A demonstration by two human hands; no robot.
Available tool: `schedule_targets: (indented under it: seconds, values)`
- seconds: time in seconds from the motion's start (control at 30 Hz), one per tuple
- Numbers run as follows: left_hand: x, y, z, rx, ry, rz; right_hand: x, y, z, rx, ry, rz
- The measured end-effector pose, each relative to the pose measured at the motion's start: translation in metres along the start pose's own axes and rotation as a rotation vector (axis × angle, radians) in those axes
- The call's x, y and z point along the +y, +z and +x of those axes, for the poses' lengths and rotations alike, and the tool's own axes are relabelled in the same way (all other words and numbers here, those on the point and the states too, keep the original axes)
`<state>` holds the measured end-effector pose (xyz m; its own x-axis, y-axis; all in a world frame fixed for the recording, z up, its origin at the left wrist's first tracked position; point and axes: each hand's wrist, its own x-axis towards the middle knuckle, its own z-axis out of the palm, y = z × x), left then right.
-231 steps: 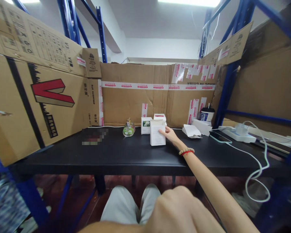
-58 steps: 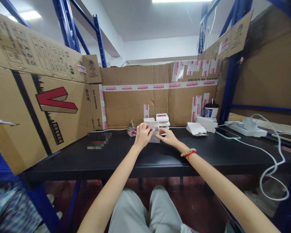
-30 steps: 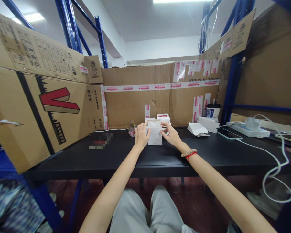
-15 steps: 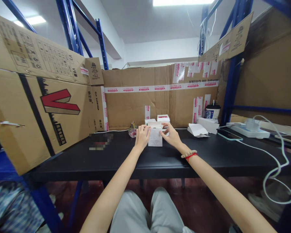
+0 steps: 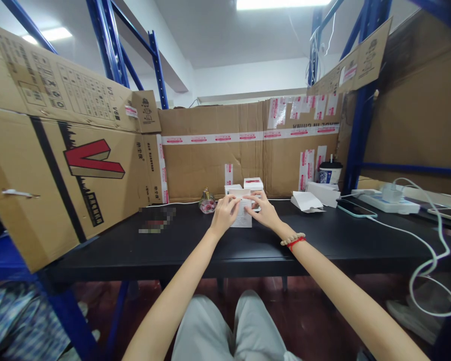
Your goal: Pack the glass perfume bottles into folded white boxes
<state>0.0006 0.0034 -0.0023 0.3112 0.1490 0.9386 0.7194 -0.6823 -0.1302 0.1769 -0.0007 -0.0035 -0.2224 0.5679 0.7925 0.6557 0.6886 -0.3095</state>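
Here we are at the black counter (image 5: 165,246), with both hands meeting over an upright white cardboard box covered in fine print (image 5: 242,219), right in front of us. Our left hand (image 5: 224,214) has its fingers bunched at the top edge, while our right hand (image 5: 266,210) curves in from the other side, fingers bent around the upper corner. Are they pinching the card or only pressing it? We cannot tell — the fingertips overlap too closely. How far along are we? The box is standing, yet its pale top flap (image 5: 239,192) rises above the fingers, so we judge the top not yet closed; whether anything sits inside is hidden. Just left — a rounded glass bottle of pink liquid with a gold top (image 5: 207,203), outside any box. Behind stands a white box with a red label (image 5: 253,183), partly covered.
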Motion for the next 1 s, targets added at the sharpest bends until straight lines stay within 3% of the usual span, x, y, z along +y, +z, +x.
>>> schedule_targets:
  seconds: [0.43, 0.77, 1.0]
  values:
    - [0.0043, -0.0004, 0.0007, -0.031, 0.028, -0.018, -0.0051, -0.0012, -0.0031, 0.128, -0.027, 0.031]
    - [0.008, 0.0008, -0.0005, 0.011, 0.008, 0.147, -0.0065, -0.0023, 0.0, 0.164, -0.083, 0.096]
    - [0.0089, -0.0009, -0.0008, -0.059, 0.051, 0.077, -0.0069, -0.0017, 0.0009, 0.221, -0.084, 0.079]
